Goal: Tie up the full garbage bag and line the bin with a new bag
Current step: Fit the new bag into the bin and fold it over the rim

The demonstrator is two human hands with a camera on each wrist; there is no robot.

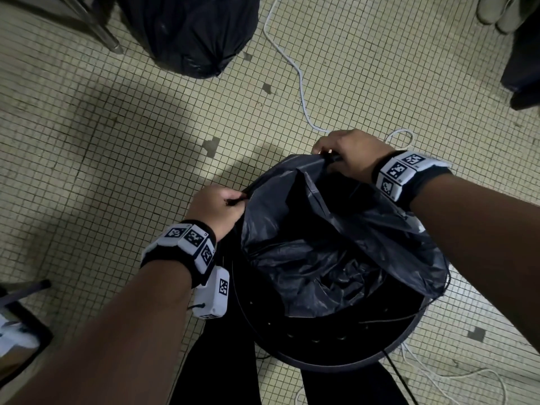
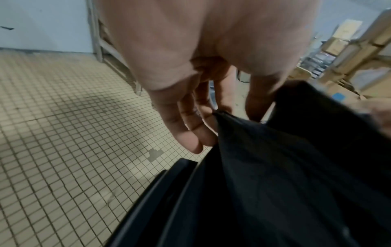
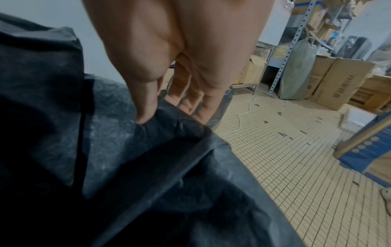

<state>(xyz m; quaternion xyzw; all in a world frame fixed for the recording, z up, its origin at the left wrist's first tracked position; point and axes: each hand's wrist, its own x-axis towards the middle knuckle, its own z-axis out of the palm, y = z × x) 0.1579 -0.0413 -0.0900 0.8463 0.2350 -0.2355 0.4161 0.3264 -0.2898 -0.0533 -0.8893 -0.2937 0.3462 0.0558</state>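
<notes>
A round black bin (image 1: 336, 353) stands on the tiled floor below me. A new black bag (image 1: 321, 252) hangs into it, its mouth spread wide. My left hand (image 1: 217, 204) pinches the bag's rim at the bin's left side; the left wrist view shows the black bag (image 2: 285, 167) gathered at the left hand (image 2: 203, 120). My right hand (image 1: 347, 154) grips the far rim of the bag; in the right wrist view the right hand (image 3: 160, 107) pinches the black bag (image 3: 148, 150). The full, tied black bag (image 1: 190, 33) sits on the floor at the back.
A white cable (image 1: 301, 83) snakes across the floor behind the bin and loops near my right wrist. A metal leg (image 1: 99, 30) stands at the back left. Cardboard boxes (image 3: 338, 80) and metal shelving (image 3: 292, 50) line the room's far side.
</notes>
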